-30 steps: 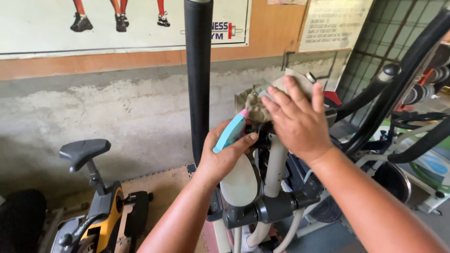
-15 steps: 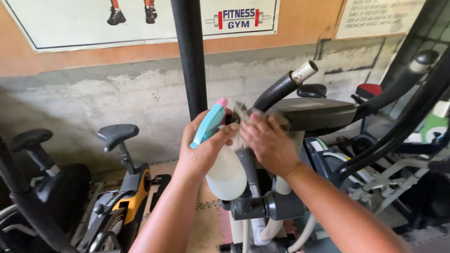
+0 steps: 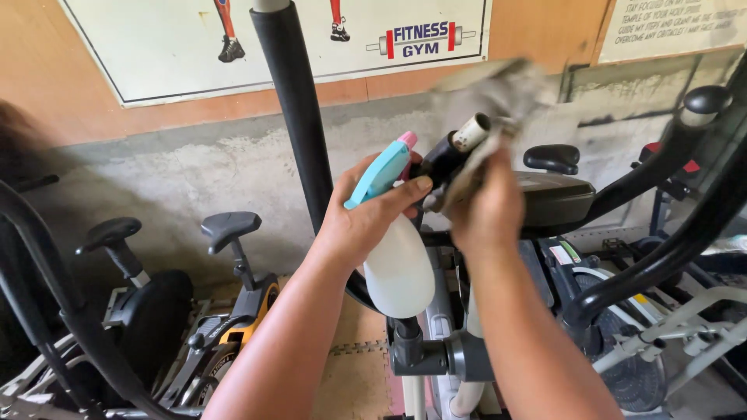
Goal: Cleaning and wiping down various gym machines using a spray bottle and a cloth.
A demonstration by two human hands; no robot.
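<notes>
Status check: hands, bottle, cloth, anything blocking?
Left hand grips white spray bottle. Right hand holds grey cloth on black handlebar. Black upright pole beside left hand.

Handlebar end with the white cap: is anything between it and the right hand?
Only the grey cloth, blurred, draped over the handlebar end. The right hand grips it there. The left hand holds the spray bottle beside it.

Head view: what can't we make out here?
- Cloth in the right hand: motion-blurred, weave and edges unreadable.
- Handlebar end: grip partly hidden behind cloth and both hands.
- Spray bottle in the left hand: trigger covered by fingers, liquid level unclear.
- Black upright bar: top cut off by frame edge.
</notes>
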